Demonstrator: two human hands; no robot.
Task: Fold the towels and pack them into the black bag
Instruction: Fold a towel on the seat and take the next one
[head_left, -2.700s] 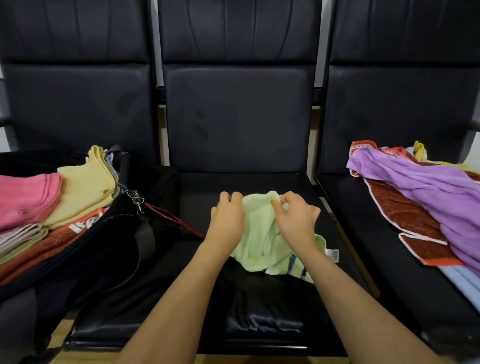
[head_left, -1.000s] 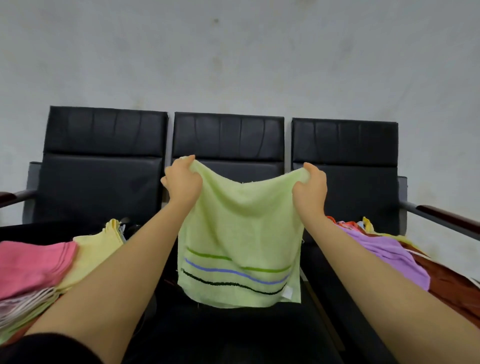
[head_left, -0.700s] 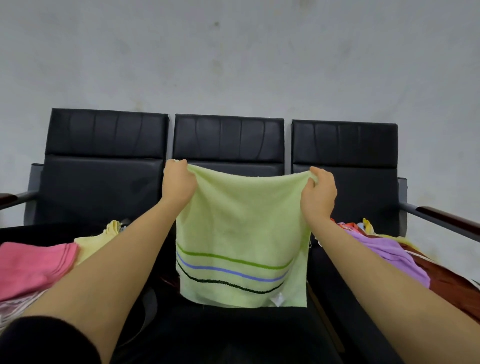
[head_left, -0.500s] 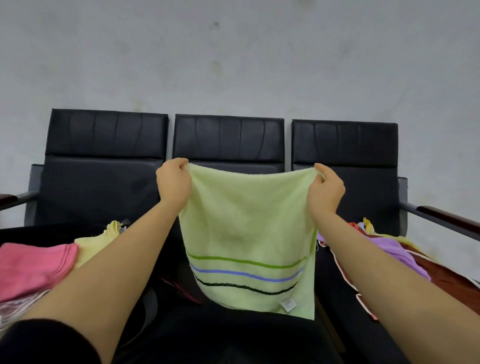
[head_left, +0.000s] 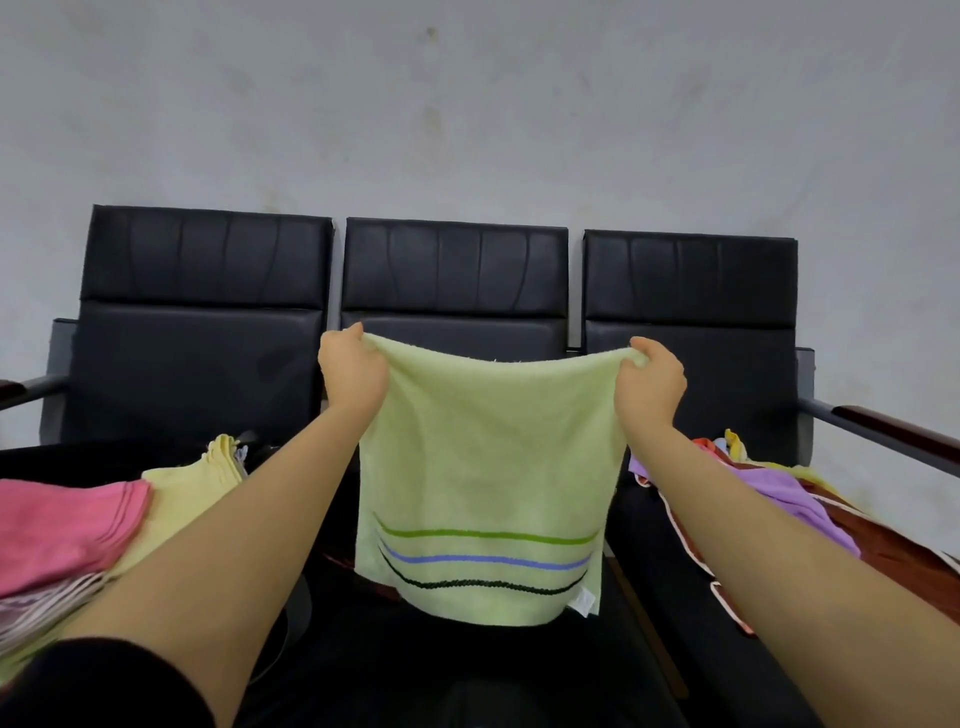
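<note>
Green towel (head_left: 483, 467): hung spread above the middle seat (head_left: 452, 675).
Left hand (head_left: 353, 371): pinched one top corner.
Right hand (head_left: 649, 382): pinched the other, well apart.

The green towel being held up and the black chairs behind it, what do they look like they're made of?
Green towel: soft terry-like cloth, probably cotton; matte, fuzzy top edge, hangs limp, woven stripes.
Black chairs: likely leather or faux leather; smooth, slightly glossy padding with creases.

Two bare forearms, left hand (head_left: 353, 371) and right hand (head_left: 652, 384) ungloved, black sleeve (head_left: 98, 686) on the left upper arm, near left corner
</note>
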